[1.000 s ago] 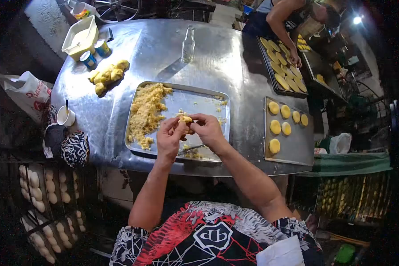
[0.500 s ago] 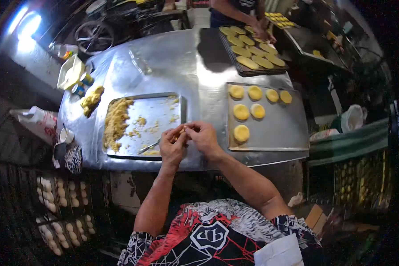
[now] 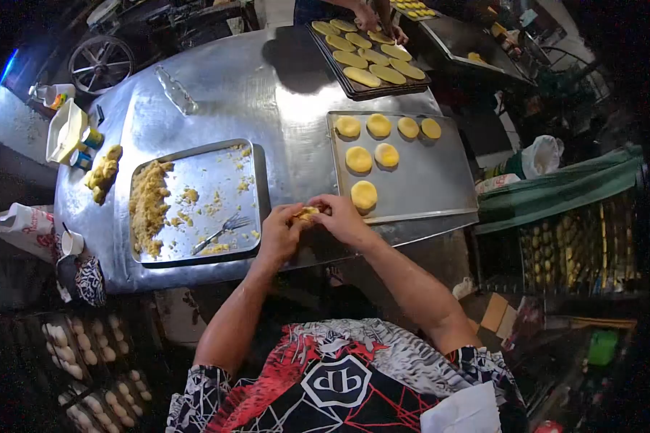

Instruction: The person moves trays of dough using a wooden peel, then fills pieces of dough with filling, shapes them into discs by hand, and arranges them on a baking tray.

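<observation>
l. hand [image 3: 280,229] & r. hand [image 3: 339,219] both pinch a dough piece [image 3: 308,213] w/ fingertips, by table [image 3: 296,151] edge, btwn l. & r. trays. l. tray [image 3: 209,175]: crumbly yellow mix [image 3: 149,207] heaped along its l. side, bits scattered elsewhere, fork [image 3: 221,232] lying in it. r. tray [image 3: 426,173]: 7 round yellow dough discs [image 3: 358,159], mostly l. & far side. dough piece: small, yellowish, uneven; fingers hide most, exact shape unclear. beyond, far l.: wht cup [image 3: 72,244] w/ smth dark sticking up, contents unclear; dough lump [image 3: 103,173]; 2 cans [image 3: 81,159]; pale tub [image 3: 71,149]. farther: glass bottle [image 3: 175,91]. far end: dark tray [image 3: 345,83] w/ flat dough ovals [image 3: 373,55], co-worker's hands [image 3: 366,19] there.
</observation>
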The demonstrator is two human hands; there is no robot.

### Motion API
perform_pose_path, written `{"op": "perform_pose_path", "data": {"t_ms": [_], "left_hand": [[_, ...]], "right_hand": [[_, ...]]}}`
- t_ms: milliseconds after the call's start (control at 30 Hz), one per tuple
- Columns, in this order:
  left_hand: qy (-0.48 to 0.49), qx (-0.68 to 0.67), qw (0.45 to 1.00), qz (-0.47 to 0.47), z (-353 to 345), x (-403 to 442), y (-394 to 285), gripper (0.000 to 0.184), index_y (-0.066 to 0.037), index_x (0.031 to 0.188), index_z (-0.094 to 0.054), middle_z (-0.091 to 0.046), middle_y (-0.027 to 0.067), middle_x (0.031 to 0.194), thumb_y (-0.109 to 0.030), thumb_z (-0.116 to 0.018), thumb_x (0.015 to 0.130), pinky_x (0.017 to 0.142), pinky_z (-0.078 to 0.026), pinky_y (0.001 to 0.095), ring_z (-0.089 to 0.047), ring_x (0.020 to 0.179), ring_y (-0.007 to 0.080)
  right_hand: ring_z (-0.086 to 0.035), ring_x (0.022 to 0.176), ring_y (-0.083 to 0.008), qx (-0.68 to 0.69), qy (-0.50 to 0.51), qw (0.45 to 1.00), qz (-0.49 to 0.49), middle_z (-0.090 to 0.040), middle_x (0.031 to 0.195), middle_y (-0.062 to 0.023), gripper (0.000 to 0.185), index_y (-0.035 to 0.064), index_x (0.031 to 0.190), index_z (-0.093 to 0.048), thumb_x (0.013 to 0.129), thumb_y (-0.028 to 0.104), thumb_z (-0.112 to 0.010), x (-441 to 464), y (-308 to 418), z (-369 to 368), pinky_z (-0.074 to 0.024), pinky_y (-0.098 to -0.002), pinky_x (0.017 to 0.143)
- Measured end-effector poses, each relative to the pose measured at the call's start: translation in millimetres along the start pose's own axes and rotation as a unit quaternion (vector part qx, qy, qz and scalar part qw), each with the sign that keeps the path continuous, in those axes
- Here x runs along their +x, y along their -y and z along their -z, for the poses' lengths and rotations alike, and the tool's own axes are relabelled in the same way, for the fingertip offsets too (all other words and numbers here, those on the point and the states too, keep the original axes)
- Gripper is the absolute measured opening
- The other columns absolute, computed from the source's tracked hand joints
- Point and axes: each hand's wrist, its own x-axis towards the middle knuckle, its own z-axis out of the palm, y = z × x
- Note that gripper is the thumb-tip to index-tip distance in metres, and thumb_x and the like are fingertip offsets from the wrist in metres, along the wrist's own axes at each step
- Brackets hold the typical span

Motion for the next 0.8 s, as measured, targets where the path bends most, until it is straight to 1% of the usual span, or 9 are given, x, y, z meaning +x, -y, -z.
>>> {"op": "perform_pose_path", "data": {"t_ms": [67, 167, 267, 433, 500, 600, 700, 733, 800], "left_hand": [[-0.003, 0.000, 1.000, -0.030, 11.3, 4.7, -9.6, 0.023, -0.009, 0.107, -0.077, -0.069, 0.0170, 0.109, -0.009, -0.075, 0.085, 0.089, -0.055, 0.0390, -0.067, 0.101, 0.0328], [-0.019, 0.068, 0.988, -0.140, 4.7, 16.0, 21.9, 0.013, -0.003, 0.099, -0.074, -0.066, 0.0189, 0.103, -0.007, -0.070, 0.087, 0.084, -0.054, 0.0436, -0.065, 0.095, 0.0373], [-0.002, 0.059, 0.992, -0.115, 11.2, 15.2, 7.1, 0.009, -0.007, 0.094, -0.071, -0.059, 0.0185, 0.092, -0.010, -0.066, 0.088, 0.079, -0.052, 0.0484, -0.061, 0.089, 0.0415], [-0.031, 0.117, 0.977, -0.177, -0.8, 21.2, 19.4, 0.013, -0.003, 0.081, -0.062, -0.060, 0.0202, 0.086, -0.015, -0.069, 0.081, 0.068, -0.050, 0.0526, -0.061, 0.079, 0.0439], [-0.002, 0.120, 0.983, -0.137, -0.5, 24.5, 25.1, 0.022, -0.003, 0.102, -0.064, -0.064, 0.0221, 0.086, -0.011, -0.068, 0.082, 0.071, -0.052, 0.0493, -0.064, 0.080, 0.0429], [-0.007, 0.045, 0.999, -0.029, 8.2, 9.3, -35.5, 0.045, -0.004, 0.127, -0.059, -0.068, 0.0214, 0.087, -0.010, -0.068, 0.084, 0.076, -0.055, 0.0453, -0.069, 0.084, 0.0379], [-0.013, 0.082, 0.995, -0.050, -14.0, 19.8, 15.0, 0.050, -0.005, 0.128, -0.058, -0.069, 0.0195, 0.089, -0.010, -0.070, 0.080, 0.077, -0.055, 0.0454, -0.068, 0.082, 0.0365], [-0.027, 0.144, 0.985, -0.089, -10.4, 15.1, 7.9, 0.053, -0.006, 0.129, -0.058, -0.070, 0.0174, 0.090, -0.008, -0.070, 0.078, 0.076, -0.055, 0.0450, -0.068, 0.081, 0.0361], [-0.120, 0.252, 0.933, -0.228, -0.9, 3.1, -15.0, 0.058, -0.007, 0.133, -0.056, -0.070, 0.0170, 0.090, -0.006, -0.071, 0.077, 0.075, -0.055, 0.0443, -0.068, 0.082, 0.0363]], "right_hand": [[-0.069, 0.086, -0.0292, -0.023, 0.007, 1.000, 0.017, -0.070, 0.094, -0.0157, 0.021, 0.0030, 0.103, -0.073, 0.084, 0.011, -0.076, 0.4, 7.5, 1.2, -0.0545, -0.0379, 0.078], [-0.066, 0.088, -0.0353, -0.153, -0.022, 0.987, 0.047, -0.068, 0.093, -0.0186, 0.018, 0.0017, 0.100, -0.072, 0.083, 0.007, -0.071, 3.4, 3.3, -12.9, -0.0524, -0.0418, 0.079], [-0.063, 0.090, -0.0382, -0.209, -0.055, 0.970, 0.114, -0.065, 0.093, -0.0162, 0.014, 0.0057, 0.093, -0.071, 0.080, 0.005, -0.065, 0.0, 15.6, -17.9, -0.0514, -0.0462, 0.078], [-0.064, 0.094, -0.0403, -0.263, -0.035, 0.963, 0.057, -0.063, 0.101, -0.0177, 0.020, 0.0082, 0.100, -0.068, 0.081, 0.008, -0.062, -5.8, 36.0, -24.1, -0.0509, -0.0504, 0.081], [-0.064, 0.102, -0.0418, -0.191, 0.000, 0.981, 0.045, -0.065, 0.108, -0.0206, 0.025, 0.0085, 0.107, -0.069, 0.082, 0.010, -0.064, -4.8, 49.2, -15.7, -0.0510, -0.0501, 0.086], [-0.064, 0.107, -0.0434, -0.158, 0.005, 0.986, 0.044, -0.067, 0.112, -0.0227, 0.030, 0.0074, 0.113, -0.068, 0.083, 0.011, -0.064, 0.7, 49.3, -13.7, -0.0513, -0.0497, 0.089], [-0.065, 0.107, -0.0443, -0.186, 0.051, 0.981, -0.005, -0.067, 0.118, -0.0246, 0.029, 0.0058, 0.117, -0.061, 0.094, 0.022, -0.056, 8.7, 40.4, -15.0, -0.0524, -0.0523, 0.089], [-0.068, 0.101, -0.0429, -0.170, 0.018, 0.985, 0.032, -0.070, 0.110, -0.0215, 0.031, 0.0066, 0.115, -0.065, 0.088, 0.022, -0.063, 18.8, 15.1, -27.4, -0.0541, -0.0514, 0.086], [-0.069, 0.099, -0.0403, -0.162, 0.113, 0.979, 0.043, -0.071, 0.108, -0.0228, 0.032, 0.0050, 0.114, -0.067, 0.085, 0.017, -0.066, 29.7, 6.2, -15.1, -0.0540, -0.0480, 0.085]]}}
